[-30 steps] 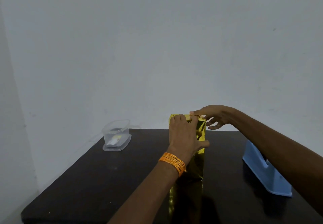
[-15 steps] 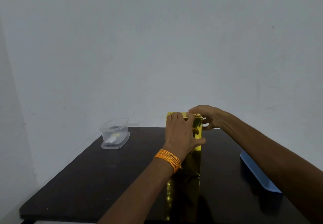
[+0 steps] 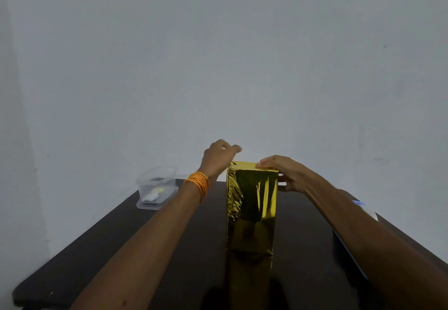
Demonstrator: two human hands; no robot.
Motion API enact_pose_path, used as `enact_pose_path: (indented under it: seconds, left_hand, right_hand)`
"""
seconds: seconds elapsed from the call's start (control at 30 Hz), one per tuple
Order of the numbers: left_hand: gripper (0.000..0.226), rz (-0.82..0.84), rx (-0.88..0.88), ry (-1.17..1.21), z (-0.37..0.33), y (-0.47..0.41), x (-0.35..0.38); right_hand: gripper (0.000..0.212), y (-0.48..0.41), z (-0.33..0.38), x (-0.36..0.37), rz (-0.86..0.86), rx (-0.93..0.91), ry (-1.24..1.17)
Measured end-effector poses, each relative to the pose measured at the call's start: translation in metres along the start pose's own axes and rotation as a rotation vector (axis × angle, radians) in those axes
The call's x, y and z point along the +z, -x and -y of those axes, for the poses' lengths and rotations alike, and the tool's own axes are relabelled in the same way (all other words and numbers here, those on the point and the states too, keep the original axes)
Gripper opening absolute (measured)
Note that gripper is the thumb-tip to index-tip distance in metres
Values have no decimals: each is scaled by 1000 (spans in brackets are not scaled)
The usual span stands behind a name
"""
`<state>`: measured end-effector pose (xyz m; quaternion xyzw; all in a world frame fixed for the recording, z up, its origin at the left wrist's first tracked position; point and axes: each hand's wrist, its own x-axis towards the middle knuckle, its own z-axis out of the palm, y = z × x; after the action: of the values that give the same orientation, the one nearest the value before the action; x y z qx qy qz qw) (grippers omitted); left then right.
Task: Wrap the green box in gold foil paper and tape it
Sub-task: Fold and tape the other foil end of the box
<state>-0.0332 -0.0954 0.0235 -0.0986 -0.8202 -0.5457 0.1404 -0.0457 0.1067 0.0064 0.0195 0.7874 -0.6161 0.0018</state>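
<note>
Your left hand (image 3: 219,158) has lifted off the foil-wrapped box (image 3: 252,208), now beside its top left corner, fingers curled; I cannot tell whether they hold anything. Your right hand (image 3: 289,174) grips its top right corner. It stands upright in the middle of the tabletop (image 3: 97,249).

Obs.: the left wrist is wearing a stack of thin orange bands (image 3: 197,185), many strands packed tight into one broad cuff. The left forearm (image 3: 145,237) and right forearm (image 3: 351,225) are showing bare to the frame edge. The left hand (image 3: 218,158) and right hand (image 3: 288,176) are likewise showing bare.
</note>
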Motion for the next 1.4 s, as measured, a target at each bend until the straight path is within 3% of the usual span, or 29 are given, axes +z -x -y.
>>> enact_pose_path:
  seconds: [0.07,0.2,0.47,0.67,0.83,1.07,1.23,1.4]
  left_hand:
    - [44,97,-159,196,4,-8,0]
    - [57,184,-214,173,10,-19,12]
    - [41,317,-367,537,26,-28,14]
    - [38,293,-348,542,28,-26,-1]
    - [49,315,-314,313,17,-26,12]
    - [46,285,-405,618,22,-24,8]
    - [33,232,-351,534,26,-21,11]
    - [36,224,-309,429,21,-23,20]
  right_hand:
    - [29,-3,-3,1,3,-2,-16]
    - [27,-5,-6,0,10,-9,-41]
    - [32,-9,-10,3,2,7,-84]
    - [30,-12,-10,0,20,2,-78]
    - [24,-10,-9,1,25,5,-82]
    - [29,-8,-8,2,26,-5,-78]
    - [24,-6,-9,2,34,-8,-86]
    - [24,-3,-9,1,34,1,-103]
